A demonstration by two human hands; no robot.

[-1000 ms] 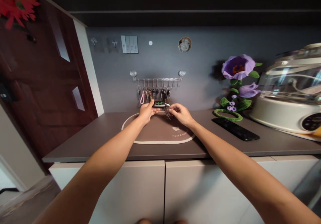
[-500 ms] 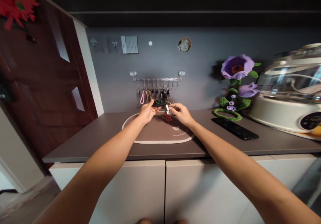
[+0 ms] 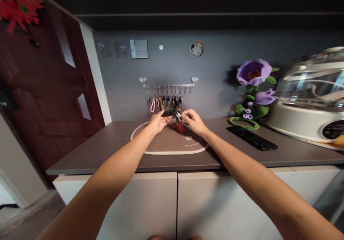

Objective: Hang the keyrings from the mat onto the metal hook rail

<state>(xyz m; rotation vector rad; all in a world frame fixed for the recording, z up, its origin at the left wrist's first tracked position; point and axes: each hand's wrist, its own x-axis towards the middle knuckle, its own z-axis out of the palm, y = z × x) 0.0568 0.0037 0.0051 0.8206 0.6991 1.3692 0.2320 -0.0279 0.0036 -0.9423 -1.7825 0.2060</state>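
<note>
My left hand (image 3: 157,121) pinches a black key fob with green buttons (image 3: 169,112) above an oval brown mat (image 3: 163,142) on the counter. My right hand (image 3: 194,121) is closed on the key ring (image 3: 179,117) attached to the fob, from which a small red tag (image 3: 179,126) hangs. Both hands are held just below a wall rack of hooks (image 3: 168,85) carrying several bunches of keys (image 3: 163,100), one with a pink strap.
A dark phone (image 3: 252,138) lies on the brown counter (image 3: 94,150) to the right, by a purple flower ornament (image 3: 254,89) and a large white appliance with a clear lid (image 3: 311,100). A dark wooden door (image 3: 40,89) stands at the left. White cabinet doors (image 3: 177,204) are below.
The fob has tilted edge-on between my hands. My right hand has closed in on the key ring, and the red tag now hangs below it.
</note>
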